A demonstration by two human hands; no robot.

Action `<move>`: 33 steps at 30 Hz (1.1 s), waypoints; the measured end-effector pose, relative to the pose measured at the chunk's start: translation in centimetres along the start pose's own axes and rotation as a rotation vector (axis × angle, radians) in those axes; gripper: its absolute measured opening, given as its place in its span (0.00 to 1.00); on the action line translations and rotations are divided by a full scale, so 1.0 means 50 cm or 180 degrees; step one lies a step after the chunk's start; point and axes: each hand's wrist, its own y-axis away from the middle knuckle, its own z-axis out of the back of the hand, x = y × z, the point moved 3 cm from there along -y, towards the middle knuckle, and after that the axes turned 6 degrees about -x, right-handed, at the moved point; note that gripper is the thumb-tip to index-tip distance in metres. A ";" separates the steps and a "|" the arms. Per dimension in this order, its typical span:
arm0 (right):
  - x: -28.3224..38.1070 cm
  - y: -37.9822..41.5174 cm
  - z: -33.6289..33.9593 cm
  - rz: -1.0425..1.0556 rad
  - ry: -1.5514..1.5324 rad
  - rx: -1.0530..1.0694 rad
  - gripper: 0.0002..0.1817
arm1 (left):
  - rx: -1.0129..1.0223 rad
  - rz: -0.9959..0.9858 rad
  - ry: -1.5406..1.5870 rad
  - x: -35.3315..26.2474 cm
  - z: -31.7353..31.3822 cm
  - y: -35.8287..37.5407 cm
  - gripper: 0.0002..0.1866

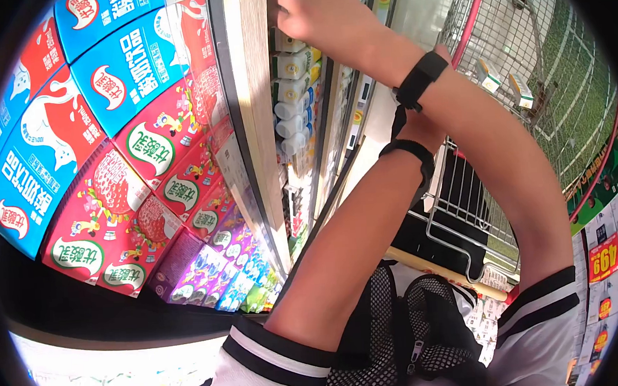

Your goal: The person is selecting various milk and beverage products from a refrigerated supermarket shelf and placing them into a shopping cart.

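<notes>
My arms cross in front of me, each with a black band at the wrist. My right hand (306, 13) is at the top edge, beside the pale upright shelf edge (251, 91) and above white bottles (291, 92). Its fingers are bent and partly cut off by the frame, so its grip and anything in it cannot be made out. My left hand (424, 127) passes behind my right forearm, beside the wire cart (463, 206). Its fingers are mostly hidden, and whatever it holds cannot be seen.
Blue, red and purple drink cartons (135, 69) are stacked at the left. Two small boxes (520, 89) lie in the wire cart, which has red rails. Price posters (604, 258) stand at the right. A black mesh bag (372, 329) hangs at my front.
</notes>
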 end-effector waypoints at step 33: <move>-0.037 0.181 0.525 -0.1654 -0.1149 -0.0479 0.31 | -0.0377 0.0106 0.0900 -0.009 0.015 -0.002 0.19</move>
